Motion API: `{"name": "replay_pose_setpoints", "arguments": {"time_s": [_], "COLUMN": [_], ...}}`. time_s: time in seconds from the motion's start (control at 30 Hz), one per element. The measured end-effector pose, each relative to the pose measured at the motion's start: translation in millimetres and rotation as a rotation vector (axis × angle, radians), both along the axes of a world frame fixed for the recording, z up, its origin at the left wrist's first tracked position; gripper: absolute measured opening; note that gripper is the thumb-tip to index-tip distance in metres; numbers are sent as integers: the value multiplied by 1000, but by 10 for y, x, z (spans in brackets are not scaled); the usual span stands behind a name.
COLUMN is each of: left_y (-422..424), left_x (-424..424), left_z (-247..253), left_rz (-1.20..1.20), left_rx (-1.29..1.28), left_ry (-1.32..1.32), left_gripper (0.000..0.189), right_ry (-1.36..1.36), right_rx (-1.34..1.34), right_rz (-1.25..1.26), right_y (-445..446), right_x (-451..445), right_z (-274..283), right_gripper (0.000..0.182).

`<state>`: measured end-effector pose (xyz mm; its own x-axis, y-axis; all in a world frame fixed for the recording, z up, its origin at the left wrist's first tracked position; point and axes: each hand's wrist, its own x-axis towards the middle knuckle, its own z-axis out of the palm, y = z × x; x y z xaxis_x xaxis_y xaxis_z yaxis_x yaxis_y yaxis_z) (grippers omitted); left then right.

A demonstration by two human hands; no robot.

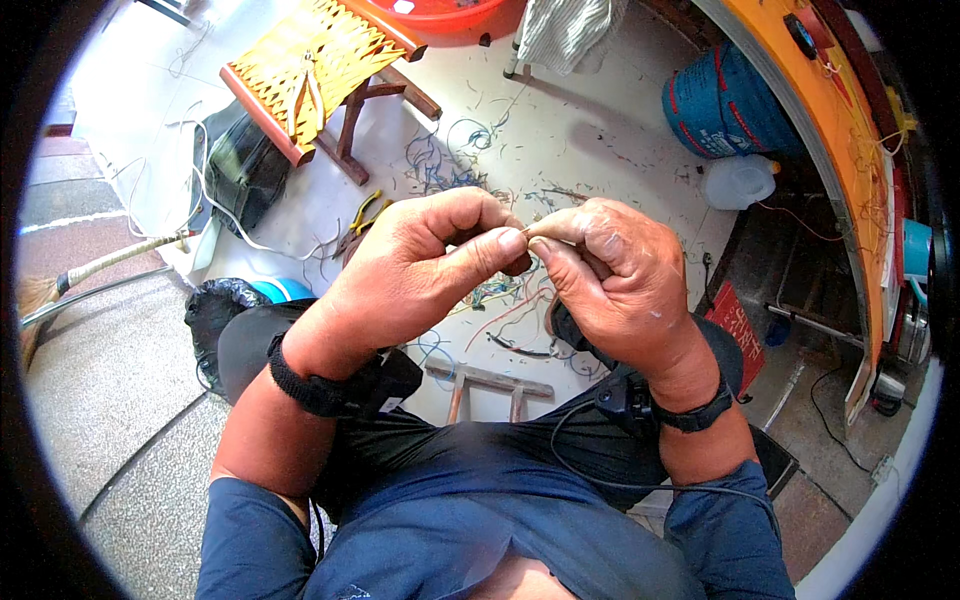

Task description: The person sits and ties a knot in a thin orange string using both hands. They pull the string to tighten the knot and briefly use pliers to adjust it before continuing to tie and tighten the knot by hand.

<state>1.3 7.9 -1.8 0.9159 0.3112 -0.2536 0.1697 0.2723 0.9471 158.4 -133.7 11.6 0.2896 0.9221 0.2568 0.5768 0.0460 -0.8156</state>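
My left hand [427,262] and my right hand [619,277] meet fingertip to fingertip over the littered floor. Between both thumbs and forefingers is pinched a thin, short piece [527,231], perhaps a wire end; it is too small to tell. Below and beyond the hands lie scattered wire scraps [517,300] in blue, red and black. Yellow-handled pliers [366,213] lie on the floor just left of my left hand. Another pair of pliers [307,97] with pale handles rests on the yellow woven seat of a folding stool [345,37].
A black bag [251,161] and a white cable [225,214] are at the left. A red basin [442,15] stands at the top. At the right are a blue bucket [731,101], a translucent plastic jug [739,182] and an orange tabletop [817,97]. A wooden frame piece [487,377] lies between my legs.
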Motion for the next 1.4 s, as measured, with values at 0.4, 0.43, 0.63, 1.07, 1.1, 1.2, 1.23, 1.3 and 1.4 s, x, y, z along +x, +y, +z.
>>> {"name": "replay_pose_setpoints", "arguments": {"time_s": [0.4, 0.43, 0.63, 1.07, 1.1, 1.2, 1.23, 1.3, 1.4], "left_y": [-60, -65, -95, -89, -93, -122, -132, -143, -101], "left_x": [53, 53, 28, 36, 34, 40, 44, 58, 50], "left_z": [-162, -177, -101, -212, -190, -177, -177, -157, -158], "left_rz": [363, 374, 336, 232, 255, 332, 360, 393, 433], "left_rx": [-283, -264, 169, 163, 67, -117, -162, -149, -130], "left_ry": [-130, -129, -83, -158, -155, -171, -180, -196, -172], "left_gripper": [16, 17, 13, 8, 8, 7, 7, 8, 9], "right_ry": [-103, -105, -37, 189, 226, 228, 211, 258, 280], "right_rx": [93, 95, -25, -86, -110, -97, -79, -97, -104], "right_rz": [-39, -40, -82, -101, -106, -114, -116, -122, -111], "right_y": [15, 24, 84, 107, 111, 130, 136, 143, 131], "right_x": [-155, -152, -99, -107, -143, -210, -224, -243, -261], "right_z": [-43, -74, -99, -106, -58, -44, -49, -25, -30], "right_gripper": [15, 15, 7, 6, 6, 7, 7, 7, 7]}}
